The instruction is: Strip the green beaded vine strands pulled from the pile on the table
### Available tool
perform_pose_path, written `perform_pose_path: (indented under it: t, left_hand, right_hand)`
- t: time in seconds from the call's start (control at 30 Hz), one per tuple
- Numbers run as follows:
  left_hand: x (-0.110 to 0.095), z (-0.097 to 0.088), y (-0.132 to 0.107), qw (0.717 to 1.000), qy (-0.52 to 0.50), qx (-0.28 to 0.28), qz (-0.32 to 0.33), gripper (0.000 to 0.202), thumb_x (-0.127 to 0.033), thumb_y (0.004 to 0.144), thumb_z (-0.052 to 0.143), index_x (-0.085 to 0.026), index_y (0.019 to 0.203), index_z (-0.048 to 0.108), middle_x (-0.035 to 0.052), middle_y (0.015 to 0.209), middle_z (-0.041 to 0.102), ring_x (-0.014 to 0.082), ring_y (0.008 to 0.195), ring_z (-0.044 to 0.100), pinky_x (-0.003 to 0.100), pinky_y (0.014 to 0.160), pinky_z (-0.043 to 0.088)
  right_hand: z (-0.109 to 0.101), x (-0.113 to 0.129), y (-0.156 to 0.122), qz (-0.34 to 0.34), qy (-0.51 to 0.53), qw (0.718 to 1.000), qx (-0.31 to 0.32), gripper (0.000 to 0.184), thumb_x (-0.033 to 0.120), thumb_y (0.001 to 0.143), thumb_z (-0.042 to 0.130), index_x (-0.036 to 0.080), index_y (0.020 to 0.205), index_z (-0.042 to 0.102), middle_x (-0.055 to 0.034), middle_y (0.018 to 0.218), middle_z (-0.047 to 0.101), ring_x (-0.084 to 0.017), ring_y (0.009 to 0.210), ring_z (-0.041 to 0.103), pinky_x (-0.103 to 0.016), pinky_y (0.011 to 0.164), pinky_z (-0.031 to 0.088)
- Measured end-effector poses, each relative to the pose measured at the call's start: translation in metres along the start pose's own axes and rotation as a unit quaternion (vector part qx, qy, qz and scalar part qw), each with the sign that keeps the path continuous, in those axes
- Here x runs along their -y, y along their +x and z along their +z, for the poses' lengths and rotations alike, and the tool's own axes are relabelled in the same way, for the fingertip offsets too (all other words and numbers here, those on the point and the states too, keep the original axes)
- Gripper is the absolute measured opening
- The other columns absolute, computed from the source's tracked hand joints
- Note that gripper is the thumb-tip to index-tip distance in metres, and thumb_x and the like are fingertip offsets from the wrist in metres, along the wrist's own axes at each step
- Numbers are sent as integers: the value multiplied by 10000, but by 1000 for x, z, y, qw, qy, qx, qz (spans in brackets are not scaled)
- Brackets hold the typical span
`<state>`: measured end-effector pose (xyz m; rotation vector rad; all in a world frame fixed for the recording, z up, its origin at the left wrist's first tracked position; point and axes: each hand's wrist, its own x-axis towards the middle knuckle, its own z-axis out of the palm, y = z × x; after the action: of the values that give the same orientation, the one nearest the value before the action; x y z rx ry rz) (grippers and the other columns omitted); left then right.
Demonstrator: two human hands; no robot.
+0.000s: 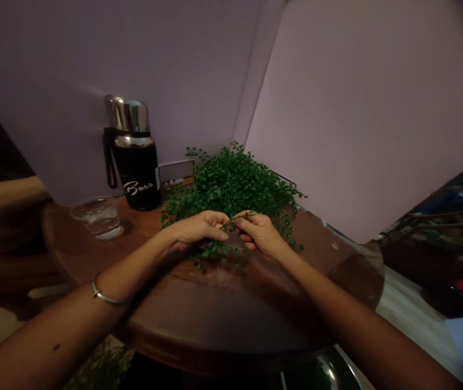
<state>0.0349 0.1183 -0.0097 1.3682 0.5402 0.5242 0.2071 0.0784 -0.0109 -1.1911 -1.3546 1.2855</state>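
Note:
My left hand (197, 227) and my right hand (258, 233) meet over the round wooden table (72, 252). Fingers of both hands pinch a thin green sprig (237, 219) with tiny leaves. Directly behind and beneath them lies a dense heap of small-leaved green foliage (231, 187), resembling maidenhair fern, and some of it spreads below my palms. A thin metal bangle (103, 294) circles my left wrist.
A black steel-topped vacuum flask (134, 162) lettered "Boss" and a water glass (98, 216) stand at the table's left. A small metal box (175, 173) sits behind the foliage. Another person's forearm (4, 195) shows at far left. Pale boards rise behind.

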Motion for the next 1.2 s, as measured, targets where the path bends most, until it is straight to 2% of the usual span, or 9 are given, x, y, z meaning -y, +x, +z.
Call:
perform_pose_path:
  t: [0.13, 0.23, 0.33, 0.43, 0.5, 0.6, 0.67, 1.0, 1.2]
  left_hand:
    - [0, -1, 3, 998, 49, -36, 9, 157, -266, 648, 642, -121, 680, 589, -23, 556, 502, 60, 461, 398, 179, 442, 296]
    - [-2, 0, 4, 995, 79, -52, 21, 129, -241, 666, 610, -121, 622, 593, -24, 532, 481, 67, 497, 395, 178, 482, 303]
    - [-8, 2, 0, 997, 76, -29, 0, 128, -225, 652, 618, -118, 590, 587, -14, 534, 499, 68, 493, 409, 178, 477, 310]
    - [-18, 2, -8, 1000, 20, -5, -24, 119, -220, 638, 641, -115, 652, 588, 1, 594, 551, 52, 455, 420, 169, 433, 305]
    - [-21, 1, -10, 1000, -20, -9, -14, 150, -225, 637, 650, -120, 719, 579, 2, 621, 562, 45, 422, 422, 165, 398, 296]
    - [-19, 1, -6, 999, -30, -28, 22, 194, -198, 631, 654, -121, 780, 556, -14, 595, 543, 50, 416, 444, 162, 394, 318]
    - [-13, 2, -1, 998, -15, -48, 46, 209, -155, 613, 654, -116, 785, 542, -14, 608, 556, 55, 464, 477, 163, 448, 361]
    - [5, 10, 10, 998, 2, -16, 53, 356, -97, 575, 620, -150, 892, 466, -35, 707, 561, 77, 627, 529, 187, 590, 380]
    - [-7, 13, 0, 999, 29, -9, 20, 218, -187, 682, 586, -134, 882, 519, -27, 661, 546, 74, 532, 471, 199, 519, 370]
  right_hand:
    - [-5, -8, 3, -113, -200, 973, -18, 224, 352, 802, 496, 154, 697, 500, 16, 617, 474, -75, 506, 412, -201, 464, 333]
    - [-21, -13, 5, -259, -410, 874, 17, 195, 254, 838, 438, 150, 705, 537, -35, 706, 538, -123, 679, 489, -250, 649, 377]
    - [-42, -15, 8, -259, -506, 823, -4, 163, 204, 821, 447, 153, 700, 543, -52, 729, 552, -133, 693, 490, -255, 669, 361]
    - [-54, -10, 10, -209, -509, 831, -83, 216, 212, 815, 451, 154, 614, 506, -23, 611, 506, -119, 596, 457, -252, 603, 344]
    - [-49, -4, 8, -178, -439, 875, -96, 229, 244, 824, 432, 151, 631, 515, -5, 582, 488, -101, 541, 431, -239, 541, 331]
    - [-25, 4, 3, -70, -189, 979, -30, 177, 321, 776, 497, 153, 775, 556, 19, 629, 492, -56, 456, 351, -193, 409, 246]
    - [-8, 6, -1, -6, -52, 998, 22, 252, 388, 730, 558, 156, 829, 560, 20, 677, 492, -34, 434, 301, -171, 363, 159]
    - [9, -12, 0, -80, -150, 985, -42, 238, 399, 735, 560, 164, 696, 554, 38, 555, 447, -75, 476, 390, -194, 420, 298]
    - [-8, -16, -1, -241, -375, 895, 5, 265, 279, 856, 444, 147, 639, 520, 8, 618, 479, -97, 594, 445, -216, 571, 332]
